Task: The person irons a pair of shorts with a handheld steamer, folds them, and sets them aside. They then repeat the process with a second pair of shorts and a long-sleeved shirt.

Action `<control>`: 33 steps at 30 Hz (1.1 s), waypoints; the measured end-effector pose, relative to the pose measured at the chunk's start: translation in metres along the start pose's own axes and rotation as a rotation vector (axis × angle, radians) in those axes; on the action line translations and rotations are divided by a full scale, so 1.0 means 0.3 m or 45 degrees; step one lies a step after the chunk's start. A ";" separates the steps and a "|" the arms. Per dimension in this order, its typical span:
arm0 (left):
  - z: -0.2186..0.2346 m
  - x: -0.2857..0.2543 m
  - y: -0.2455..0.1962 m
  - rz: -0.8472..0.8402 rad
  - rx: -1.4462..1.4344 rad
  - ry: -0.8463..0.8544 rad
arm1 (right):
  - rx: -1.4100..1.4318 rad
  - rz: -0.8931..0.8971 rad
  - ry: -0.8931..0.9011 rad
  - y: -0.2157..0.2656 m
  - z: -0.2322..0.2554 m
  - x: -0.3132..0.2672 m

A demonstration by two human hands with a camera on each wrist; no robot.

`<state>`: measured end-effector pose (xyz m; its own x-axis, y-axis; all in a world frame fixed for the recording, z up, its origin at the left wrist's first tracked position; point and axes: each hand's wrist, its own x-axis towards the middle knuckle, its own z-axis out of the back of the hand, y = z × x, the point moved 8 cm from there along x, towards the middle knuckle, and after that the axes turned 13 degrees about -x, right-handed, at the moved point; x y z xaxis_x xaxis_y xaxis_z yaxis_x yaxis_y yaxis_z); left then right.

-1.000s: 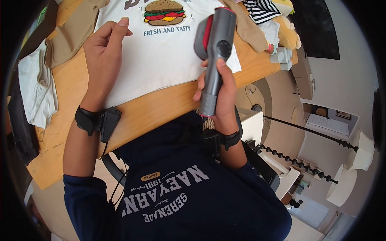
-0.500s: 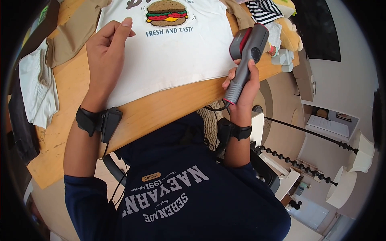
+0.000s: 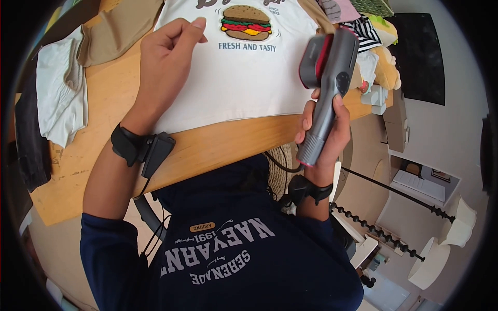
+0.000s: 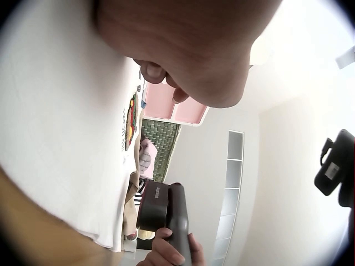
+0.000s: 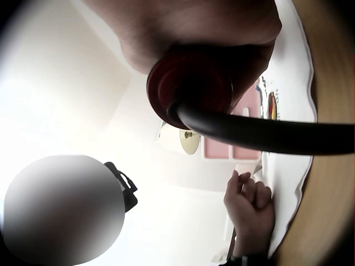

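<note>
My right hand (image 3: 327,129) grips the ribbed handle of a grey handheld device (image 3: 329,85) with a red-edged head, tilted above the right side of a white shirt (image 3: 233,88) with a burger patch. A gap shows between device and shirt in the left wrist view, where the device (image 4: 178,219) stands upright. My left hand (image 3: 168,62) hovers over the shirt's left part, fingers loosely curled and holding nothing. The right wrist view shows that left hand (image 5: 252,205) beyond a black cable (image 5: 266,133), which leaves the handle's end.
Tan cloth (image 3: 116,33), white cloth (image 3: 59,93) and dark cloth (image 3: 33,135) lie on the wooden table (image 3: 223,142) at left. Striped cloth (image 3: 363,33), a plush toy (image 3: 386,67) and small grey-white objects (image 3: 374,97) are at right. A pink tray (image 4: 161,102) stands behind the shirt.
My right hand first carried the device right, off the shirt's middle, and it stays gripped. The head view has since shifted, moving the whole scene right and down. The left hand keeps its pose.
</note>
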<state>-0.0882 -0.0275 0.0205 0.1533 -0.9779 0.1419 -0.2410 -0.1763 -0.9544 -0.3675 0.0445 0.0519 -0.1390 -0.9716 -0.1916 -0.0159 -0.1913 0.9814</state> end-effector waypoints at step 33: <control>-0.078 -0.007 0.001 0.089 0.082 0.449 | -0.364 -0.443 0.933 -0.159 -0.109 -0.258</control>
<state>-0.1111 -0.0281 0.0261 -0.2044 -0.9678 0.1471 -0.1767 -0.1113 -0.9779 -0.3237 0.1242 0.0196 0.5035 -0.6770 -0.5368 0.3249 -0.4273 0.8437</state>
